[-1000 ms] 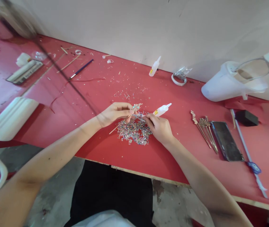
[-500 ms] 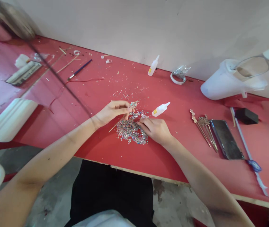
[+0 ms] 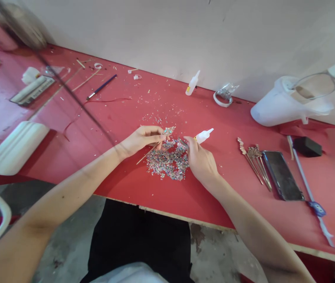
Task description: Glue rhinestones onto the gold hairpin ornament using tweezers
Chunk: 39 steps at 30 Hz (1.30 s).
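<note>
My left hand (image 3: 148, 138) is closed on a hair stick (image 3: 149, 153), pinching it just below its decorated head. The thin gold shaft slants down and to the left, and sparkly bits cover the head. Under and beside my hands lies a loose pile of small multicoloured shiny chips (image 3: 167, 167). My right hand (image 3: 199, 157) is at the pile's right edge with thumb and fingers pressed together. Something thin and dark seems to show at its fingertips, too small to name. Behind that hand lies a small white glue bottle (image 3: 204, 136), partly hidden by it.
A second glue bottle (image 3: 192, 83) stands near the wall, beside a roll of tape (image 3: 223, 99). To the right are finished hair sticks (image 3: 251, 161), a phone (image 3: 282, 175), a black block (image 3: 307, 146) and a white jug (image 3: 276, 104). A brush (image 3: 102, 87) and white lamp (image 3: 14, 147) are left.
My right hand has lifted from the chips and shifted slightly right and away from me, now covering part of the near glue bottle. My left hand keeps its hold on the hair stick.
</note>
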Motion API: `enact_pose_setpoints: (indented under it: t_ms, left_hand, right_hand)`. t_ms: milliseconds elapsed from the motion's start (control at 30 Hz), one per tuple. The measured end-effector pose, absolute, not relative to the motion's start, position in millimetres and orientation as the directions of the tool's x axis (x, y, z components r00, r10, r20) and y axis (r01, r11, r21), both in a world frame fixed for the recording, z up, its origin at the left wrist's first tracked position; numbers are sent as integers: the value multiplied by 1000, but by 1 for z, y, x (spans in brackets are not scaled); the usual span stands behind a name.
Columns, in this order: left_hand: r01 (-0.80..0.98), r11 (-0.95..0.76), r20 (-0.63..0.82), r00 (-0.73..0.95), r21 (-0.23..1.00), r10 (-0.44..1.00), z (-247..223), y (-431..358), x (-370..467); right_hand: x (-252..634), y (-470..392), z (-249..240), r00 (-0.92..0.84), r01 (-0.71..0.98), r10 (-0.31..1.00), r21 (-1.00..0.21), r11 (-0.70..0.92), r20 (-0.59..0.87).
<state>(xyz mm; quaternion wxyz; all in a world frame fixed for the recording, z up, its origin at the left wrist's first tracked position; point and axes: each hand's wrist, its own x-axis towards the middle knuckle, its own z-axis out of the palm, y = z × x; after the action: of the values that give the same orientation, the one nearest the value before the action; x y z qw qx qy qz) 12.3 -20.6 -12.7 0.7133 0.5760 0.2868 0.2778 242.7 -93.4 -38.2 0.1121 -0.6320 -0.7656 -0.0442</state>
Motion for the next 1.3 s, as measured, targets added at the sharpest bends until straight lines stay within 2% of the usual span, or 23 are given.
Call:
enact_pose_setpoints:
  t_ms: [300, 500, 767, 967, 1167, 1300]
  left_hand:
    - [-90, 161, -63, 654, 983, 754, -9, -19, 10]
    - [-73, 136, -61, 624, 988, 779, -8, -19, 10]
    - [-97, 146, -51, 641, 984, 766, -12, -18, 10]
    - [-49, 123, -65, 630, 991, 774, -10, -19, 12]
    - [-26, 101, -63, 625, 994, 778, -11, -18, 12]
    - [-28, 93, -55, 626, 995, 778, -12, -17, 11]
  right_hand:
    - [232, -100, -26, -84, 980, 986, -166, 108, 145]
    - [230, -99, -21, -23, 996, 1000, -91, 24, 7]
    - [233, -94, -29, -82, 996, 993, -25, 85, 83]
    - [228, -89, -34, -217, 975, 963, -16, 223, 162]
    - [232, -96, -33, -370, 916, 885, -47, 398, 282]
    - [235, -96, -33, -340, 916, 883, -101, 389, 324]
